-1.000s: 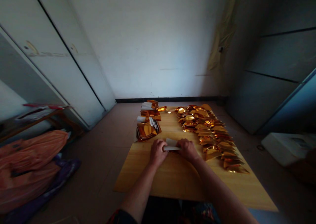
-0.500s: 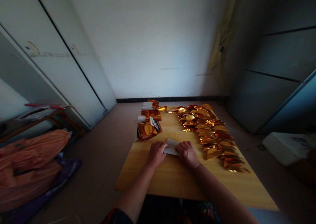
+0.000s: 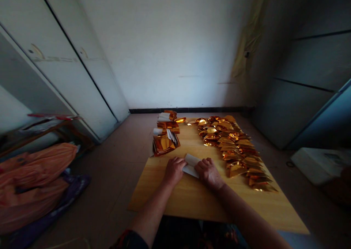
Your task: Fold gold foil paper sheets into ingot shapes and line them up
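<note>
A sheet of paper (image 3: 191, 167), pale side up and partly folded, lies on the wooden table (image 3: 189, 201) between my hands. My left hand (image 3: 174, 169) is closed on its left edge, fingers bent and thumb toward the middle. Over its right end, my right hand (image 3: 208, 172) has curled fingers pressing the paper down. The undersides of both hands are hidden. Beyond my left hand sits a stack of shiny gold foil sheets (image 3: 164, 143) with pale backs. Rows of folded gold foil pieces (image 3: 241, 150) cover the table's right side.
Smaller foil bundles (image 3: 168, 126) lie at the table's far left. Orange cloth or bags (image 3: 35, 168) are heaped on the floor at left, below a low shelf (image 3: 41, 128). A white box (image 3: 319, 165) stands at right. Cabinets (image 3: 65, 59) flank the wall.
The paper has turned slightly between my hands, and my fingers have shifted a little on it. The foil stacks and folded rows stay as they were.
</note>
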`<state>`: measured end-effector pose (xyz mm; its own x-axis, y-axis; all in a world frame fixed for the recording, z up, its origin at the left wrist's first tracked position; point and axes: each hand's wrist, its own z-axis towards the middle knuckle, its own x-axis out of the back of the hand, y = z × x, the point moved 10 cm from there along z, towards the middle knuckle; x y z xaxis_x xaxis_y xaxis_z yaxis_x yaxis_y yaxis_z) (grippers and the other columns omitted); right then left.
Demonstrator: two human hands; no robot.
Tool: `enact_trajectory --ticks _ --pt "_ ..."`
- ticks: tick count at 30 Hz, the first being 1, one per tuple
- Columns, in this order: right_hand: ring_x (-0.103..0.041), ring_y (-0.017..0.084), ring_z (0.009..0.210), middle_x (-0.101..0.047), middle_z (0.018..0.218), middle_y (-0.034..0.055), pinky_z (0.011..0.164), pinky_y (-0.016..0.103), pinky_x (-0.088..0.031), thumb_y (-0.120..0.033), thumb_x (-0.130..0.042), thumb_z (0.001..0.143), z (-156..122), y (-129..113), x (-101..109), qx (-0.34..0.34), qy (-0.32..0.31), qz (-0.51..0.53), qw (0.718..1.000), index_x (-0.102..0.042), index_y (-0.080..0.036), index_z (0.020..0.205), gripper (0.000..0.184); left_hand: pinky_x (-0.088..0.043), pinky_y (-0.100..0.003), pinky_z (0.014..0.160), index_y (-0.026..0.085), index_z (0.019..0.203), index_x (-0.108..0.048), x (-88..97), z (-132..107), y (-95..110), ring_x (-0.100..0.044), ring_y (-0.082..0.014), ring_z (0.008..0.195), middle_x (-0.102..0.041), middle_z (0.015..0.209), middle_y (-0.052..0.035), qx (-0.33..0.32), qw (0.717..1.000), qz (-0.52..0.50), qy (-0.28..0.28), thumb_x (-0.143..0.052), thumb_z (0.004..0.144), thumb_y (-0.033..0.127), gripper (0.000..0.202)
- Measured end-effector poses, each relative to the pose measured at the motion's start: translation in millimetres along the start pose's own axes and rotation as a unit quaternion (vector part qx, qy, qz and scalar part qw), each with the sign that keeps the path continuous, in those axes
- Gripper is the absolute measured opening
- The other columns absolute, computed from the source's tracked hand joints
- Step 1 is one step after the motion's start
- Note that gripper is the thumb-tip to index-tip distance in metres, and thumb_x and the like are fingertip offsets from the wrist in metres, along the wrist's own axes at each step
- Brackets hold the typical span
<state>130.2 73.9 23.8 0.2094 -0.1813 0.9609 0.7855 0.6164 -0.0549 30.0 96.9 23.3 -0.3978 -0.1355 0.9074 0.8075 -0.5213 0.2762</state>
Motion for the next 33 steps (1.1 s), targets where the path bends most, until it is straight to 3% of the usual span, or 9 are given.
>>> enact_trajectory --ticks 6,10,14,16,19,24,27,29,33 --pt "-0.046 0.019 0.087 -0.060 0.087 0.0054 0.084 0.035 -0.025 -0.021 -0.051 0.085 -2 -4 2 0.018 -0.032 0.022 0.999 -0.063 -0.020 0.087 0.012 -0.045 -0.037 0.088 0.025 0.104 -0.067 1.1 -5 1 -0.055 -0.0211 0.099 -0.064 0.108 -0.0053 -0.037 0.999 -0.014 -0.006 -0.049 0.067 0.001 0.047" --pt "-0.046 0.020 0.090 -0.060 0.091 0.0064 0.085 0.036 -0.025 -0.031 -0.051 0.086 -11 -7 8 0.031 -0.043 0.028 0.998 -0.063 -0.021 0.098 0.020 -0.043 -0.038 0.093 0.025 0.110 -0.065 4.0 -8 3 -0.054 -0.0220 0.103 -0.062 0.115 -0.0054 -0.059 0.998 -0.011 -0.029 -0.052 0.067 0.004 0.049" --pt "-0.046 0.022 0.094 -0.060 0.101 0.0080 0.086 0.038 -0.025 -0.050 -0.049 0.086 -20 -6 13 0.029 -0.040 0.044 0.998 -0.058 -0.023 0.115 0.041 -0.041 -0.038 0.094 0.027 0.116 -0.062 12.9 -11 8 -0.052 -0.0239 0.109 -0.059 0.120 -0.0050 -0.071 0.996 -0.021 -0.042 -0.061 0.070 0.019 0.046" --pt "-0.046 0.022 0.095 -0.060 0.103 0.0073 0.085 0.036 -0.026 -0.050 -0.044 0.090 -20 -3 13 0.019 -0.038 0.049 0.998 -0.058 -0.025 0.115 0.038 -0.041 -0.038 0.093 0.028 0.114 -0.062 14.6 -11 9 -0.052 -0.0233 0.108 -0.060 0.119 -0.0046 -0.068 0.997 -0.022 -0.040 -0.061 0.075 0.029 0.039" --pt "-0.047 0.019 0.094 -0.061 0.102 0.0047 0.083 0.034 -0.028 -0.038 -0.040 0.094 -15 7 8 -0.026 -0.031 0.045 0.998 -0.063 -0.027 0.104 0.028 -0.041 -0.036 0.086 0.026 0.101 -0.067 11.4 -7 8 -0.054 -0.0208 0.100 -0.063 0.109 -0.0046 -0.033 0.999 -0.008 -0.017 -0.055 0.084 0.029 0.022" --pt "-0.049 0.018 0.096 -0.062 0.101 0.0040 0.080 0.031 -0.031 -0.030 -0.045 0.092 -2 28 -3 -0.126 -0.030 0.050 0.990 -0.067 -0.024 0.086 0.023 -0.039 -0.036 0.081 0.022 0.075 -0.068 3.0 3 4 -0.054 -0.0204 0.090 -0.064 0.088 -0.0057 0.036 0.999 0.018 0.037 -0.061 0.080 0.021 0.009" --pt "-0.048 0.020 0.102 -0.060 0.110 0.0053 0.081 0.031 -0.033 -0.028 -0.052 0.086 2 44 -4 -0.186 -0.046 0.067 0.979 -0.065 -0.025 0.099 0.019 -0.039 -0.035 0.080 0.021 0.070 -0.065 0.5 7 1 -0.054 -0.0198 0.090 -0.063 0.086 -0.0049 0.060 0.997 0.011 0.041 -0.064 0.076 0.019 0.007" --pt "-0.045 0.022 0.109 -0.057 0.120 0.0059 0.084 0.033 -0.034 -0.026 -0.057 0.079 5 57 -4 -0.228 -0.055 0.082 0.969 -0.057 -0.026 0.117 0.038 -0.040 -0.036 0.082 0.021 0.075 -0.066 0.3 11 -3 -0.054 -0.0203 0.094 -0.063 0.091 -0.0042 0.068 0.997 -0.002 0.036 -0.067 0.073 0.019 0.003" --pt "-0.044 0.025 0.112 -0.054 0.123 0.0070 0.084 0.036 -0.036 -0.025 -0.062 0.071 16 66 -10 -0.249 -0.100 0.106 0.957 -0.051 -0.027 0.124 0.055 -0.038 -0.041 0.092 0.026 0.108 -0.062 -1.3 20 -13 -0.049 -0.0249 0.112 -0.057 0.121 -0.0043 0.075 0.996 -0.033 0.019 -0.073 0.064 0.019 0.046"
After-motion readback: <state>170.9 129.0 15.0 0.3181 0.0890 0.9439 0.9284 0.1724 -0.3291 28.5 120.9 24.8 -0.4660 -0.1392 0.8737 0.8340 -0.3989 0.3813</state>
